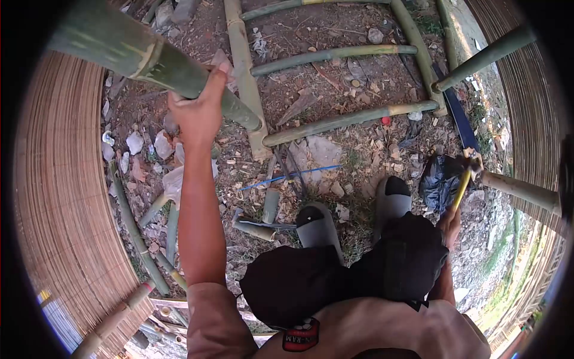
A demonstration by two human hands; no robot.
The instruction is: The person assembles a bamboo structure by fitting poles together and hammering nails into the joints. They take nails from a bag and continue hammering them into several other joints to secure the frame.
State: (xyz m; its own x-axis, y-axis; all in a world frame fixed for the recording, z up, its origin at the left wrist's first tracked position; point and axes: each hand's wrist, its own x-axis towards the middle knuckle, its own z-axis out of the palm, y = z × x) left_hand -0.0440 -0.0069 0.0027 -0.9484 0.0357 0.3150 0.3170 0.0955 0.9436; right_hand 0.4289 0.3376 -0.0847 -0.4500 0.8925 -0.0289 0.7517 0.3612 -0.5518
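Note:
A thick green bamboo pole (173, 66) slants down from the upper left, and my left hand (200, 110) is wrapped round it. Its lower end meets a bamboo frame (248, 78) with several curved rungs, lying on the ground. My right hand (449, 226), low at the right beside my knee, grips the yellow handle (462, 188) of a tool. The tool's head is near a bamboo post, and its exact shape is hard to make out. A long dark blade (459, 119) lies just above it.
Woven bamboo screens (75, 179) stand at both sides. Bamboo posts (520, 190) jut in from the right. Cut bamboo pieces (271, 205), stones (134, 142), a blue strip (290, 176) and a black plastic bag (436, 182) lie around my feet among wood chips.

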